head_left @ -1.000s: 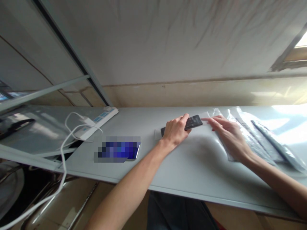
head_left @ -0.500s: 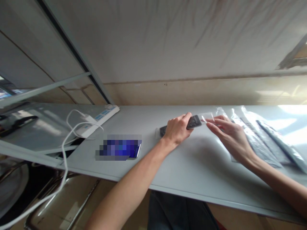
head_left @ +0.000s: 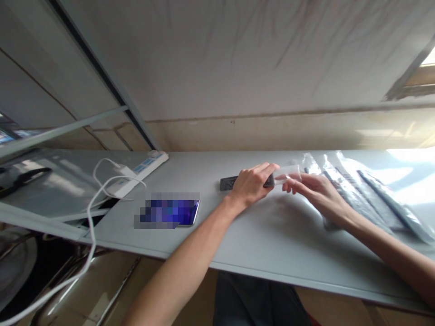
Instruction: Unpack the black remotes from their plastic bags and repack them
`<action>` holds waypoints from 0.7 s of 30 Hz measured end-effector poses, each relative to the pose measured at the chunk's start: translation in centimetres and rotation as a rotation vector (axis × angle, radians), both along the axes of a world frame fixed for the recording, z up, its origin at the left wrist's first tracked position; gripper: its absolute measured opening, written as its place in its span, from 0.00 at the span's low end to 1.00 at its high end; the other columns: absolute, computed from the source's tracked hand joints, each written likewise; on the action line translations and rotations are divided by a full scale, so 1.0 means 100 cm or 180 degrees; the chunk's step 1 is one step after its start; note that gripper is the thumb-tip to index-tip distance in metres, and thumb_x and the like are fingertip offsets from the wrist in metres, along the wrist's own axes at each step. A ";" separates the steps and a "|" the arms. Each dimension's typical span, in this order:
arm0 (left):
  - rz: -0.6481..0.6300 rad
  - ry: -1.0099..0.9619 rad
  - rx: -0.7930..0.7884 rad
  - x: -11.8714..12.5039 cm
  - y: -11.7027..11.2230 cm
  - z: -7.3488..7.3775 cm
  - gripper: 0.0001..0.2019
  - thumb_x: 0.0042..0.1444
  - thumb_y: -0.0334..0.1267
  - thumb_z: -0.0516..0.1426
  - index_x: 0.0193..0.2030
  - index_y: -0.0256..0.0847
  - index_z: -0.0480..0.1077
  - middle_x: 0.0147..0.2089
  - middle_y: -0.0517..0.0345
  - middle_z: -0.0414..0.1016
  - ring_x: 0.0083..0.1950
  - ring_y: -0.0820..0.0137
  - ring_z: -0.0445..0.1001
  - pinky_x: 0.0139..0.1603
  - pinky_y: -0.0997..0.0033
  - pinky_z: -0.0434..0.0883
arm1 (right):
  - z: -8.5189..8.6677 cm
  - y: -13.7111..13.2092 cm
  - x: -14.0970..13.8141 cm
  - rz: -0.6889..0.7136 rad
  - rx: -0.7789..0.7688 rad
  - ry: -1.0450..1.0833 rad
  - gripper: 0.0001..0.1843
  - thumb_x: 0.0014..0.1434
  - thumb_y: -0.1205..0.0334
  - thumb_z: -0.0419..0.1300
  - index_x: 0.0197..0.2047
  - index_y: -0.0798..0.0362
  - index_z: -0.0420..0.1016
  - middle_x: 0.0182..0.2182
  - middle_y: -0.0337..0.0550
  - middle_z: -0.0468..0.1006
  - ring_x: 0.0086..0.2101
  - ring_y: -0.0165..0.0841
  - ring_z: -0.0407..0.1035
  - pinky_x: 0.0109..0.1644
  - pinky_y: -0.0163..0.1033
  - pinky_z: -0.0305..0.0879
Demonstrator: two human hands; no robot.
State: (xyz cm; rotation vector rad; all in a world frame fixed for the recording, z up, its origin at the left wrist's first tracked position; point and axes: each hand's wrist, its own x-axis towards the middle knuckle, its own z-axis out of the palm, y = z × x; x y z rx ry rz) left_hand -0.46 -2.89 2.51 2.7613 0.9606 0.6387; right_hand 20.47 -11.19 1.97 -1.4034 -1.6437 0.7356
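My left hand (head_left: 250, 183) is closed over the middle of a dark, slim bar that looks like a remote control (head_left: 227, 183), held just above or on the grey table. Its left end sticks out past my hand, with small buttons faintly showing. A clear plastic sleeve (head_left: 288, 172) extends from the right end. Thumb and fingers of my right hand (head_left: 311, 186) pinch the sleeve near its lower edge. Behind and right of that hand lie several dark, slim items in clear plastic bags (head_left: 363, 194).
A phone (head_left: 190, 213) with a lit screen, partly blurred out, lies left of my hands. A white power strip (head_left: 139, 174) with a plugged-in white cable (head_left: 90, 217) stands near the metal frame at left. The table's front edge (head_left: 265, 277) runs above my lap.
The sleeve has shifted rightward along the remote control, whose left end now shows without plastic beyond it. The remote control lies flatter, and my right hand has moved slightly left and down.
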 end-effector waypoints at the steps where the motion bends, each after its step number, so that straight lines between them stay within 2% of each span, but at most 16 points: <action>1: -0.0044 -0.0002 -0.0016 0.000 0.000 0.000 0.19 0.70 0.38 0.58 0.67 0.49 0.67 0.62 0.55 0.80 0.61 0.61 0.81 0.53 0.66 0.76 | 0.000 0.001 0.001 0.0006 -0.0025 0.0003 0.28 0.66 0.31 0.62 0.38 0.47 0.86 0.34 0.45 0.84 0.37 0.40 0.76 0.42 0.43 0.73; 4: -0.0080 -0.0071 -0.0107 0.002 -0.002 0.000 0.24 0.70 0.39 0.59 0.70 0.51 0.64 0.68 0.55 0.78 0.65 0.60 0.79 0.57 0.65 0.76 | 0.002 0.003 0.003 -0.0120 0.0019 0.0133 0.27 0.63 0.30 0.65 0.38 0.45 0.87 0.34 0.45 0.84 0.36 0.41 0.76 0.41 0.44 0.72; 9: -0.0104 -0.0050 -0.0303 0.001 0.000 0.000 0.33 0.68 0.46 0.60 0.77 0.52 0.55 0.72 0.56 0.75 0.64 0.58 0.79 0.58 0.63 0.77 | 0.005 0.006 0.009 -0.0711 0.0313 0.0294 0.27 0.60 0.31 0.67 0.32 0.48 0.85 0.30 0.46 0.82 0.33 0.41 0.73 0.37 0.44 0.68; 12: -0.0035 0.0093 -0.0386 -0.001 0.001 0.000 0.37 0.68 0.42 0.58 0.80 0.54 0.50 0.73 0.56 0.73 0.62 0.60 0.80 0.59 0.62 0.77 | 0.005 0.010 0.016 -0.1029 0.0396 0.0585 0.23 0.60 0.35 0.69 0.34 0.48 0.85 0.29 0.45 0.79 0.32 0.39 0.69 0.35 0.44 0.65; 16: -0.0059 0.0309 -0.0399 -0.002 0.003 0.000 0.36 0.67 0.45 0.57 0.80 0.52 0.54 0.67 0.54 0.79 0.57 0.59 0.82 0.58 0.62 0.76 | 0.002 0.016 0.027 -0.1233 0.0355 0.1345 0.17 0.59 0.42 0.73 0.36 0.48 0.84 0.34 0.46 0.81 0.33 0.39 0.72 0.38 0.45 0.69; 19: -0.0140 0.0356 -0.0395 -0.003 0.003 0.001 0.35 0.69 0.50 0.56 0.80 0.52 0.54 0.60 0.54 0.83 0.53 0.59 0.83 0.55 0.63 0.76 | 0.000 0.019 0.033 -0.1311 0.0321 0.1533 0.15 0.61 0.45 0.72 0.38 0.48 0.83 0.41 0.49 0.84 0.36 0.40 0.76 0.38 0.45 0.73; 21: -0.0202 0.0343 -0.0440 -0.003 0.002 0.002 0.35 0.69 0.52 0.55 0.80 0.52 0.53 0.60 0.54 0.83 0.53 0.60 0.83 0.55 0.64 0.76 | 0.000 0.021 0.036 -0.1256 0.0239 0.1579 0.14 0.62 0.45 0.71 0.41 0.47 0.83 0.45 0.50 0.85 0.40 0.42 0.79 0.39 0.44 0.76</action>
